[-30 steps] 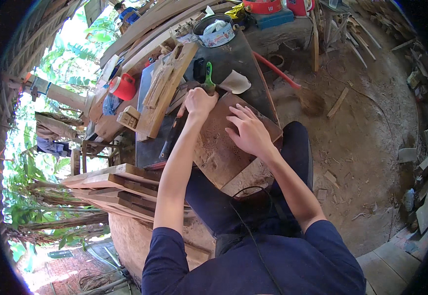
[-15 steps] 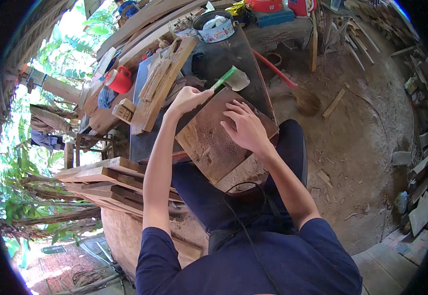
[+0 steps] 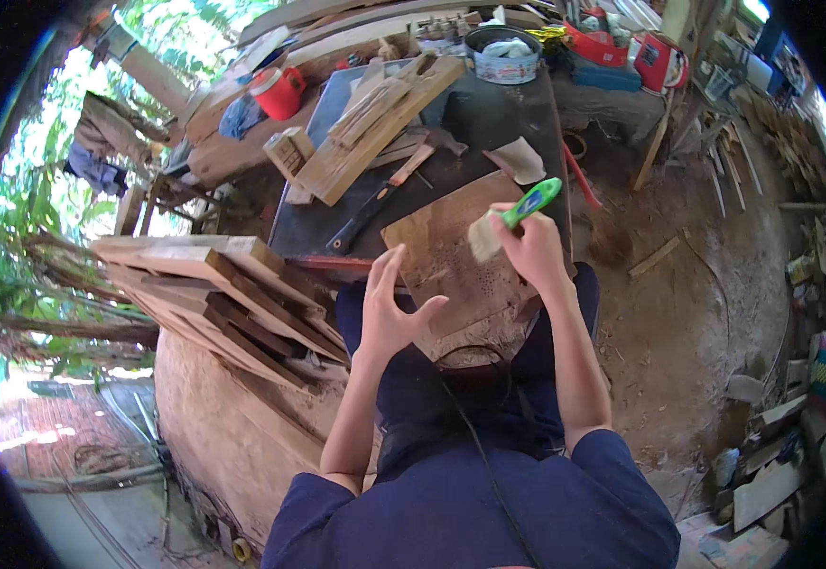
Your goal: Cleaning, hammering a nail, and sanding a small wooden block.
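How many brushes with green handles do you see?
1: the green-handled, pale-bristled brush in the right hand, over the brown wooden board. Others may be hidden.

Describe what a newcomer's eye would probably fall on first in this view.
Probably the bright green-handled brush in the right hand, its pale bristles over the brown board. The open left hand at the board's left edge may come next. The red jug at the upper left also stands out against the dull wood.

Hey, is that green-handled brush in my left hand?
No, your right hand holds the brush over the board.
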Demonstrator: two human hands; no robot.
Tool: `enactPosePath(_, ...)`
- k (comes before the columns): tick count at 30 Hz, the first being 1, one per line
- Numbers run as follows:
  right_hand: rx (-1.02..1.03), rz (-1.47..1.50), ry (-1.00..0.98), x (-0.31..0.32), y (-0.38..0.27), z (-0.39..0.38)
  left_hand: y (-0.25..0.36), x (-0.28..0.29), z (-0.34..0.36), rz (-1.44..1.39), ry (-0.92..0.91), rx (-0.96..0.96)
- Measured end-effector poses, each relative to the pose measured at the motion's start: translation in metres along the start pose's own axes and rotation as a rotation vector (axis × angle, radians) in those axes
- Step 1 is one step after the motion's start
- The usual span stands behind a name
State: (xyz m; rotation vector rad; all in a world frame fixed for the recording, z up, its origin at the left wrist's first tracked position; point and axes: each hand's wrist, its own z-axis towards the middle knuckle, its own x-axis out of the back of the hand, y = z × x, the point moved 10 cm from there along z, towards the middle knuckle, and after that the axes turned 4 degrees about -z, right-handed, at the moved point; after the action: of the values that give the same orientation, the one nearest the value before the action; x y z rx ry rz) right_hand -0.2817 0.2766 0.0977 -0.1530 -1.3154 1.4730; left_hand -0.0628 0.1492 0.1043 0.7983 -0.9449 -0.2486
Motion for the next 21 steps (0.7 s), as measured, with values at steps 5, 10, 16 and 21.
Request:
enactPosePath(5,0.300,0.049,-0.082,-0.049,-0.084,-0.015,-0.055,0.015,-0.040,0.011,0.092,0.198)
enactPosePath(10,0.019,-0.056,-0.408,-0.076,-0.019,0.041,-0.065,0.024,-0.046,0.007,0.092,0.192)
enactPosePath(16,0.240,-0.203,-0.142,-0.081,-0.070,0.030,-0.063,0.025,-0.012,0.078,0.103,-0.023)
enactPosePath(21,-0.015,-0.127,-0.364,-0.081,-0.016,0.047,-0.078,0.000,0.003,0.139,0.072,-0.030)
